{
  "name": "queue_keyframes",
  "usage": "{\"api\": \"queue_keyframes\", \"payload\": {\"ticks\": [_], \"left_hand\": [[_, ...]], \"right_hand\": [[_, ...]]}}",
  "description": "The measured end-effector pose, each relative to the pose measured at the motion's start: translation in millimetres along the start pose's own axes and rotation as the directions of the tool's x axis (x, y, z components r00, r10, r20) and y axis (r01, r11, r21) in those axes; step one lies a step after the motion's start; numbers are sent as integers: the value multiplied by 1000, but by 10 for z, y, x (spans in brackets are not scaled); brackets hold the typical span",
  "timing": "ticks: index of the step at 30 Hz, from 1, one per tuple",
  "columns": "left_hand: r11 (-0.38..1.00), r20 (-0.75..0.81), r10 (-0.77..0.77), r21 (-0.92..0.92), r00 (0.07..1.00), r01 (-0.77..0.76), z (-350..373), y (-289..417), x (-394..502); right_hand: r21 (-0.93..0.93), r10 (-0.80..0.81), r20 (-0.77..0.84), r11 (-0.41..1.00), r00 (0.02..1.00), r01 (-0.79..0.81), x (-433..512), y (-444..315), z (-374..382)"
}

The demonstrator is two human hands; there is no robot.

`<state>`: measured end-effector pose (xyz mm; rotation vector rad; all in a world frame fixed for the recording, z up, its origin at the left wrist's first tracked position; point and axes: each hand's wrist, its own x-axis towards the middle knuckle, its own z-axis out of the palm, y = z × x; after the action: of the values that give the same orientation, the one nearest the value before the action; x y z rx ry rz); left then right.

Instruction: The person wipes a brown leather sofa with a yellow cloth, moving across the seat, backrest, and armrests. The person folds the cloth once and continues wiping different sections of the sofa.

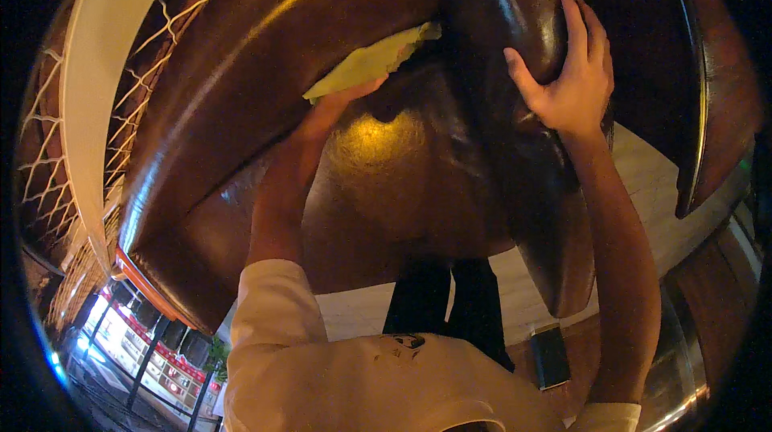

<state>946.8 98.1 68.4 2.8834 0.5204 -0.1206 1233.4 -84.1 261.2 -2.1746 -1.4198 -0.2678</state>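
Note:
A brown leather sofa seat (374, 191) lies right in front of me, with its padded backrest (241, 64) rising to the left and top. My left hand (356, 91) holds a yellow-green cloth (374, 64) against the crease where backrest and seat meet. Part of that hand is hidden under the cloth. Over the shiny rounded armrest (512, 16) rests my right hand (570, 82), its fingers spread and nothing in its grasp.
Another dark upholstered piece (718, 70) stands at the right. A cord netting (139, 70) and a pale curved band (90, 88) run behind the backrest. On the floor lies a dark rectangular object (550, 356). Lit shelves (151, 353) show at lower left.

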Motion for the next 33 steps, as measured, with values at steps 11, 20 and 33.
{"api": "queue_keyframes", "payload": {"ticks": [11,20,33], "left_hand": [[1000,-67,-2,29,998,4,350,160,-54],[995,-210,-72,48,975,84,-250,26,-558],[940,-428,-282,59,859,337,-36,-448,-796]], "right_hand": [[35,19,59,999,998,-21,-21,-7,-20],[-14,3,28,1000,1000,-3,-28,6,47],[-28,11,60,1000,998,-9,-9,-83,-5]]}}
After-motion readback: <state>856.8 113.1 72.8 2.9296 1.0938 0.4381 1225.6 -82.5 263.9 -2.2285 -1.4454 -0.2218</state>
